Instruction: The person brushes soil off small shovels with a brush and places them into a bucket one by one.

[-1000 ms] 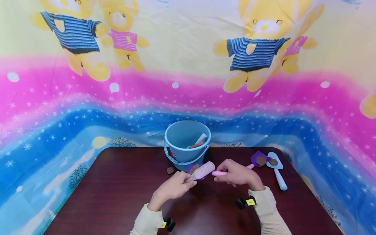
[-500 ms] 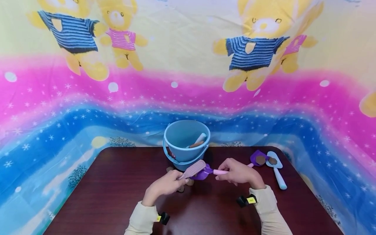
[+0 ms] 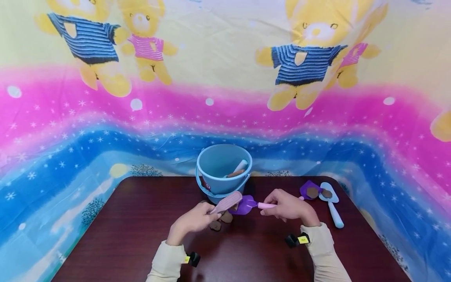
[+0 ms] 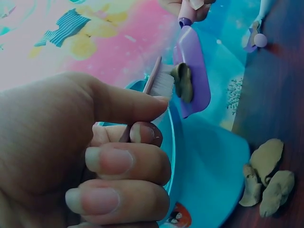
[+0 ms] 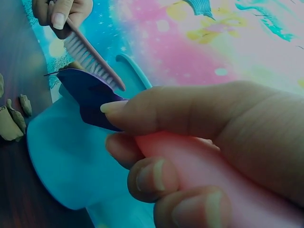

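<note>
- The left hand pinched a pink brush, its handle end hidden in the grip.
- The right hand gripped a purple shovel by its pink handle, right of the brush, near the blue bucket.
- The brush partly hid the shovel's brown lump.
- The bucket's near rim half-hid a brown object inside.

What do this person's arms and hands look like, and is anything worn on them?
The left hand and right hand are ungloved, with nails reaching past the fingertips. Both arms wear cream sleeves. By each wrist is a small black block with a yellow label, its print too small to read. No cables show.
</note>
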Demonstrator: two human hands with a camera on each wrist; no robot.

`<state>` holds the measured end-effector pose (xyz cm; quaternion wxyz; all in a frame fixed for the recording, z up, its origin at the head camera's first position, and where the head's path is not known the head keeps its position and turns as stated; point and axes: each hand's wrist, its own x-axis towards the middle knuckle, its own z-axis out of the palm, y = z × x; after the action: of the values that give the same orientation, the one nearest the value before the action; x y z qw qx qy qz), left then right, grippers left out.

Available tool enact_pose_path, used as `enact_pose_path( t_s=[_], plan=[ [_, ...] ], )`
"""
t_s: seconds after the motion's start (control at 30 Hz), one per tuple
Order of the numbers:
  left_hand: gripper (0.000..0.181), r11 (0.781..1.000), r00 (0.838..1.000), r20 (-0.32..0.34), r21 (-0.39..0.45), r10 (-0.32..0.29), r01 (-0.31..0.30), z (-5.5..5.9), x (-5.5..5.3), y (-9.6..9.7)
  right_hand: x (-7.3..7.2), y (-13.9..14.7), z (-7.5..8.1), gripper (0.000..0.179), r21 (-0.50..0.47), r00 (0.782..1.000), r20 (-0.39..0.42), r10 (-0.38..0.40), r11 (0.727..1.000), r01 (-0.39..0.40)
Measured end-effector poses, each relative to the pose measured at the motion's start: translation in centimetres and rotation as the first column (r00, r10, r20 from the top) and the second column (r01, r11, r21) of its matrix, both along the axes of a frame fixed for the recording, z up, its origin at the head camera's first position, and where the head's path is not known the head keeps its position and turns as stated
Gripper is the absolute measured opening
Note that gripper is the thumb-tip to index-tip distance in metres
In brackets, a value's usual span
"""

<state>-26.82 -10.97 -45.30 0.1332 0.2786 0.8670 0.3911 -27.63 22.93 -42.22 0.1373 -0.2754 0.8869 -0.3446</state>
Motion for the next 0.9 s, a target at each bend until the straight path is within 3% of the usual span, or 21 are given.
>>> enact_pose_path(
  t_s=[0.3,0.7,0.9],
  plan=[
    [0.032,0.991,0.992,-0.038,-0.061,0.121,-0.123,-0.2,-0.3,-2.0,0.1,0.7,0.1,0.019,-0.011,0.999,-0.004,-0.036,0.999,0.036],
    [0.034,0.984,0.985,-0.056,-0.063,0.161,-0.164,0.2,-0.3,-3.6,-0.2,0.1,-0.2,0.017,-0.021,1.000,0.005,0.002,1.000,-0.002],
    [0.029,0.995,0.993,-0.053,0.009,0.103,-0.103,0.4,-0.3,-2.5,-0.2,-0.3,-0.4,0.018,-0.033,1.000,0.010,0.015,0.999,-0.015]
  ],
)
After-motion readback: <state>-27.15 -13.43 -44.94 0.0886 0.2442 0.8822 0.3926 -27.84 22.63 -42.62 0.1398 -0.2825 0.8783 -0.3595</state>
